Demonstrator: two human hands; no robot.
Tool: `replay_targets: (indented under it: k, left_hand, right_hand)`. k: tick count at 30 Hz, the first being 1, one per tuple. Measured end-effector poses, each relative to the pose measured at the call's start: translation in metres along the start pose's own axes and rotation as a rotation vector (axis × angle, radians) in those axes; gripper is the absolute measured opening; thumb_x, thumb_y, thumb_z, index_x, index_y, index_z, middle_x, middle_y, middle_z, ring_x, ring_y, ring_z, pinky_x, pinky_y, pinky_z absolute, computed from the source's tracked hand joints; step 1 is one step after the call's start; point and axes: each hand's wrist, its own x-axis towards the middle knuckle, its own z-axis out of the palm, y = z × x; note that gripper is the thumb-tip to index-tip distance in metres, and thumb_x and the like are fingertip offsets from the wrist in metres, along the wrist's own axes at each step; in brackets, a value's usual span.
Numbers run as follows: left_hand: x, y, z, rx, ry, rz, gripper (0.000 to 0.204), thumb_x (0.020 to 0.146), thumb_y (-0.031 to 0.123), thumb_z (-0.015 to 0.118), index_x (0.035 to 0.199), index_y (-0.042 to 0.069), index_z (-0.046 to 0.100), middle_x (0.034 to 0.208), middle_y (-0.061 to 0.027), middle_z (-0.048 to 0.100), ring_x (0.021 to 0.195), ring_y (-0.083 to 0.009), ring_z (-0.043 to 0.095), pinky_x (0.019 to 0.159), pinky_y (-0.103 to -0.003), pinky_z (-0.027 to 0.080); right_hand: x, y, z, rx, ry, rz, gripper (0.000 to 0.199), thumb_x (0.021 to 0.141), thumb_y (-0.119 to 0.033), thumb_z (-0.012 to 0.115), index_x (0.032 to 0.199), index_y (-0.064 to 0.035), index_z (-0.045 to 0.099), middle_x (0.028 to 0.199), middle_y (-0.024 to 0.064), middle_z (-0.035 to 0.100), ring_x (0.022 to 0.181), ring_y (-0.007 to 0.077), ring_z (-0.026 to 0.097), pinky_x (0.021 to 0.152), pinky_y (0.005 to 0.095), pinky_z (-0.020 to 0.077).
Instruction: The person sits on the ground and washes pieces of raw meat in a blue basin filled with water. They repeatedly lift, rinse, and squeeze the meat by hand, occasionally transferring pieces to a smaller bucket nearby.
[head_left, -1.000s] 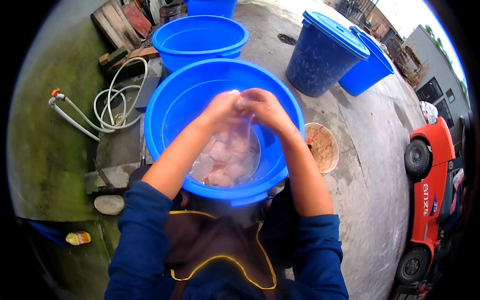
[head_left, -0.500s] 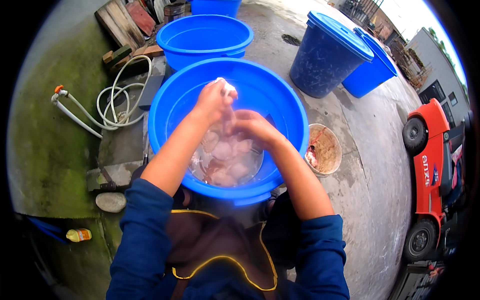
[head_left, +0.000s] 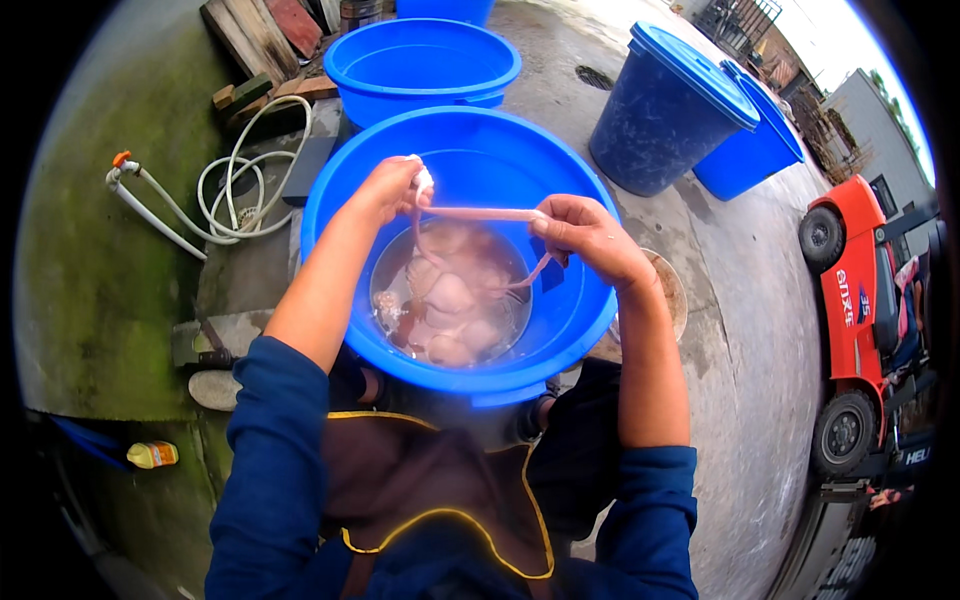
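Head view: left hand (head_left: 394,190) and right hand (head_left: 588,238) both clamp a pinkish fleshy strand (head_left: 480,213), one section stretched straight above the round blue tub (head_left: 500,150). Lengths below each hand hang unextended; several pale rounded pieces (head_left: 450,293) lie unheld in the tub.

Pale pink strand (head_left: 485,213); bright blue tub (head_left: 500,160).
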Motion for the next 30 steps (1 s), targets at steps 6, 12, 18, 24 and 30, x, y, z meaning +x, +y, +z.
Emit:
replay_targets:
  k: [6, 12, 18, 24, 30]
  left_hand:
    - [-0.007, 0.000, 0.011, 0.454, -0.175, -0.045, 0.029, 0.095, 0.030, 0.051, 0.099, 0.010, 0.070, 0.090, -0.0038, 0.071, 0.059, -0.0101, 0.064, 0.050, -0.025, 0.039]
    - [-0.026, 0.017, 0.028, 0.481, -0.330, 0.100, 0.030, 0.094, 0.034, 0.054, 0.092, 0.010, 0.072, 0.081, -0.0010, 0.069, 0.052, -0.0070, 0.057, 0.045, -0.023, 0.038]
    - [-0.057, 0.040, 0.048, 0.352, -0.372, 0.204, 0.032, 0.096, 0.033, 0.054, 0.092, 0.007, 0.072, 0.074, -0.0007, 0.066, 0.046, -0.0050, 0.053, 0.043, -0.020, 0.036]
    - [-0.069, 0.038, 0.056, 0.349, -0.319, 0.155, 0.034, 0.097, 0.034, 0.053, 0.089, 0.007, 0.071, 0.072, -0.0010, 0.065, 0.045, -0.0054, 0.054, 0.043, -0.019, 0.036]
    - [-0.063, 0.021, 0.062, 0.078, -0.346, 0.095, 0.032, 0.101, 0.034, 0.049, 0.107, 0.006, 0.063, 0.087, -0.0062, 0.068, 0.074, -0.0180, 0.072, 0.058, -0.024, 0.051]
  right_hand:
    - [0.032, -0.033, 0.008, 0.118, 0.189, -0.195, 0.027, 0.097, -0.026, 0.064, 0.103, 0.0000, 0.067, 0.070, -0.0024, 0.053, 0.061, 0.0059, 0.046, 0.054, 0.0224, 0.0366]
    - [0.051, -0.027, 0.016, -0.004, 0.221, -0.252, 0.023, 0.096, -0.023, 0.063, 0.102, -0.0015, 0.069, 0.071, -0.0029, 0.055, 0.060, 0.0051, 0.046, 0.053, 0.0214, 0.0362]
    - [0.061, -0.005, 0.020, -0.191, 0.296, -0.194, 0.022, 0.094, -0.022, 0.065, 0.096, -0.0010, 0.068, 0.073, -0.0012, 0.059, 0.060, 0.0055, 0.048, 0.053, 0.0225, 0.0386]
    - [0.048, -0.011, 0.019, -0.032, 0.366, -0.185, 0.022, 0.092, -0.020, 0.065, 0.089, 0.0013, 0.067, 0.071, 0.0036, 0.062, 0.061, 0.0088, 0.054, 0.055, 0.0254, 0.0435]
    - [0.050, 0.000, 0.042, -0.194, 0.282, -0.081, 0.021, 0.090, -0.017, 0.065, 0.087, 0.0031, 0.069, 0.073, 0.0089, 0.069, 0.065, 0.0120, 0.064, 0.058, 0.0288, 0.0496]
